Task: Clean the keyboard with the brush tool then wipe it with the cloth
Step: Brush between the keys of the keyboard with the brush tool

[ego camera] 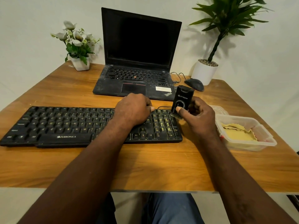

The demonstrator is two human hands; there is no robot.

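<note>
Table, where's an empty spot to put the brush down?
Bare wood lies between the keyboard and the near edge of the table, and between flower pot, laptop and keyboard. Crowded on the right: container, mouse, plant pot.

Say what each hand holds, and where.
The right hand grips the brush tool by its lower body, thumb on the front. The left hand rests on the keyboard; a grip cannot be told.

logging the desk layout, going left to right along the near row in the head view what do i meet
keyboard → brush tool → right hand → plastic container holding the cloth; left hand overlaps the keyboard, so left out
</note>
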